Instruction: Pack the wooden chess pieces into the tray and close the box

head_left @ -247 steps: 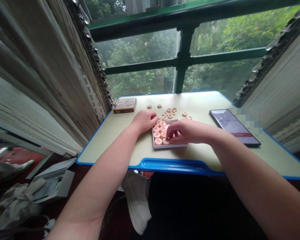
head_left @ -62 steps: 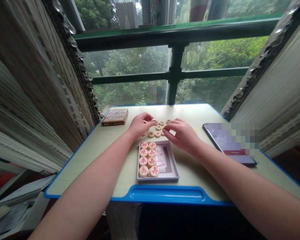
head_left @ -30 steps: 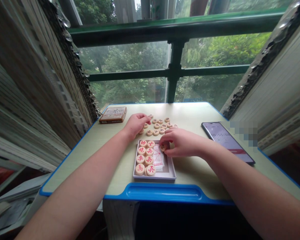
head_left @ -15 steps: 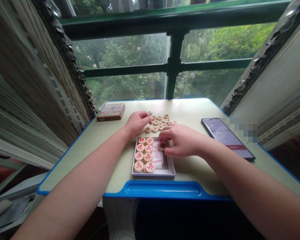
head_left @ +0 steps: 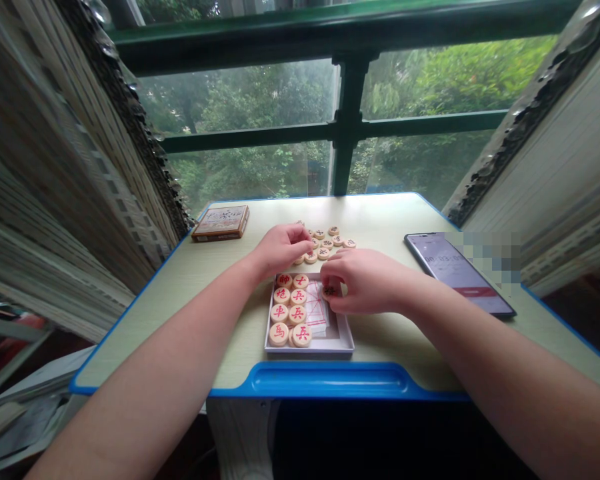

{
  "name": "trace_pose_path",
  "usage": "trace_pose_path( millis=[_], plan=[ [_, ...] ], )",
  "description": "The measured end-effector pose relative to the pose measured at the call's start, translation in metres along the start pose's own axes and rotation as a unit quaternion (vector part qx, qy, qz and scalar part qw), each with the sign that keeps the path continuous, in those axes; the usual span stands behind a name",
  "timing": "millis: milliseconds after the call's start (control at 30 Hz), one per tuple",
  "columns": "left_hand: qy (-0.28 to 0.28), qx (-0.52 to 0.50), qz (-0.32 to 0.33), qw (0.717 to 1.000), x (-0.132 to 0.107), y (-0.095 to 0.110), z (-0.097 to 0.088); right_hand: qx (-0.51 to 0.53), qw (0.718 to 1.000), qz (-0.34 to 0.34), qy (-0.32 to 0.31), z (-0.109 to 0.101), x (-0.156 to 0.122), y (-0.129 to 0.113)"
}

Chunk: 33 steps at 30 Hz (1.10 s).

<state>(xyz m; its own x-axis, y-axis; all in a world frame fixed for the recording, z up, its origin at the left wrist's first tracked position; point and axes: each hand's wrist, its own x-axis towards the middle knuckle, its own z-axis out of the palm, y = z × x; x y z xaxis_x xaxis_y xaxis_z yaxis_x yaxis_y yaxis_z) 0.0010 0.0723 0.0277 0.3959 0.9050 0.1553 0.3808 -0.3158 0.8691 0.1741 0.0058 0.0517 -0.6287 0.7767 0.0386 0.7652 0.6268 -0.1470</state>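
Observation:
My right hand (head_left: 367,281) pinches a round xiangqi piece (head_left: 329,291) with dark writing over the right side of a shallow white box (head_left: 345,337). Two columns of red-lettered xiangqi pieces (head_left: 298,314) fill the box's left side, and a folded paper board (head_left: 316,310) with red lines lies beside them. Beyond the box, several dark-lettered pieces (head_left: 323,254) lie loose on the table. My left hand (head_left: 280,248) hovers at their left edge with its fingers curled together, hiding some pieces. Whatever those fingers hold, if anything, is hidden.
A brown box lid (head_left: 221,221) rests at the table's back left. On the right lies a phone (head_left: 463,273) showing a timer. The pale table (head_left: 180,293) has a blue edge and a blue front groove (head_left: 330,380). Behind are a green-framed window (head_left: 349,127) and curtains.
My left hand has shifted right, over the left part of the loose pieces. My right hand stays nearly in place at the box with the piece in its fingers.

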Motion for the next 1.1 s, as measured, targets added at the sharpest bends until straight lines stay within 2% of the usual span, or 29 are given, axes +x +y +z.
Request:
trace_pose_path(
  millis=[300, 433, 867, 1100],
  plan=[
    [-0.078, 0.010, 0.005, 0.997, -0.0018, -0.0004, 0.0019, -0.023, 0.999, 0.015, -0.017, -0.0047, -0.0005, -0.0036],
    [-0.081, 0.032, 0.014, 0.996, -0.0015, -0.0014, 0.0028, -0.028, 0.999, 0.020, -0.017, -0.0046, -0.0002, -0.0035],
    [-0.084, 0.018, 0.001, 0.996, -0.0030, 0.0008, 0.0041, -0.035, 0.998, 0.054, -0.015, -0.0026, 0.0013, -0.0038],
    [-0.081, 0.021, -0.006, 0.996, -0.0031, 0.0012, 0.0046, -0.026, 0.999, 0.047, -0.004, -0.0003, 0.0029, -0.0017]
  ],
)
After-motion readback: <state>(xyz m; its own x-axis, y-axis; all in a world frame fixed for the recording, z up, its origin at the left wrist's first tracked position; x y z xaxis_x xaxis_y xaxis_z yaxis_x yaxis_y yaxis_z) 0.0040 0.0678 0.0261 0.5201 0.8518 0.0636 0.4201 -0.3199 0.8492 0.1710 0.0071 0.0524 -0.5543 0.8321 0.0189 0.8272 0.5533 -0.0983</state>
